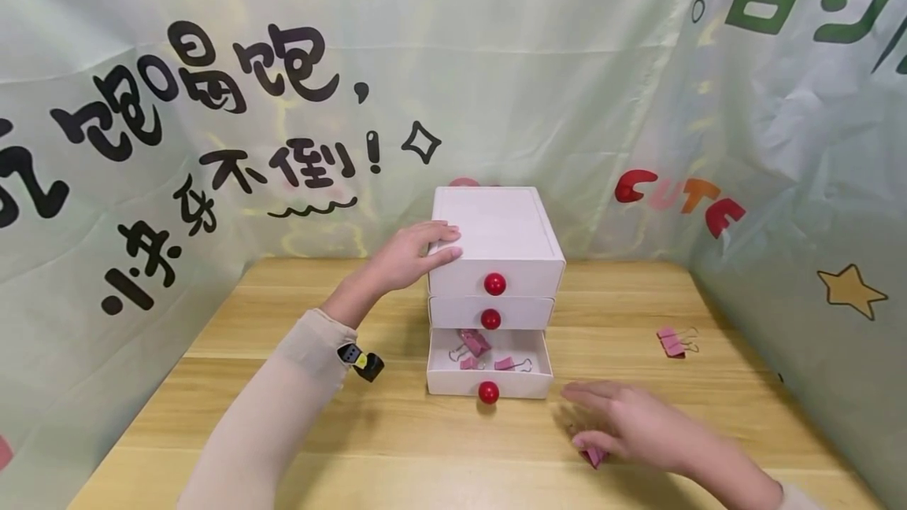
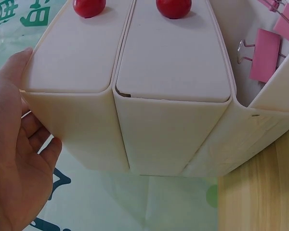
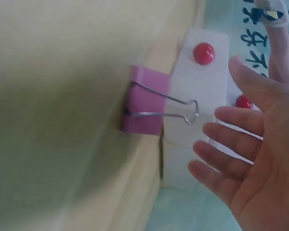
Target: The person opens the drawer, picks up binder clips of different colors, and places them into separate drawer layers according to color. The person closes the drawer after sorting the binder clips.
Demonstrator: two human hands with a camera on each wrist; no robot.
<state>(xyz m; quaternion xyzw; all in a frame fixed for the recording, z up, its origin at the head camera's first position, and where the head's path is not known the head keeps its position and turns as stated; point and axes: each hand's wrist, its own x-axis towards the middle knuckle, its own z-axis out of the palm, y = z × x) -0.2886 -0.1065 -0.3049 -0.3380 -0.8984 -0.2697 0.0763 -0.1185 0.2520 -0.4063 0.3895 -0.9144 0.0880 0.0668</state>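
A white drawer box [image 1: 496, 223] with red knobs stands on the table; its bottom drawer [image 1: 453, 384] is pulled out and holds several pink binder clips [image 2: 266, 55]. My left hand [image 1: 418, 253] rests on the box's top left edge; in the left wrist view the hand [image 2: 19, 139] lies along the box's corner. My right hand [image 1: 634, 423] is right of the drawer, above a pink binder clip [image 1: 594, 456] on the table. In the right wrist view, that clip [image 3: 147, 103] shows its wire handles, apart from the spread fingers of the hand [image 3: 260, 149].
Another pink binder clip [image 1: 673, 342] lies on the wooden table [image 1: 283, 337], farther back on the right. A printed cloth [image 1: 496, 101] hangs behind the table and along its sides. The upper two drawers are closed.
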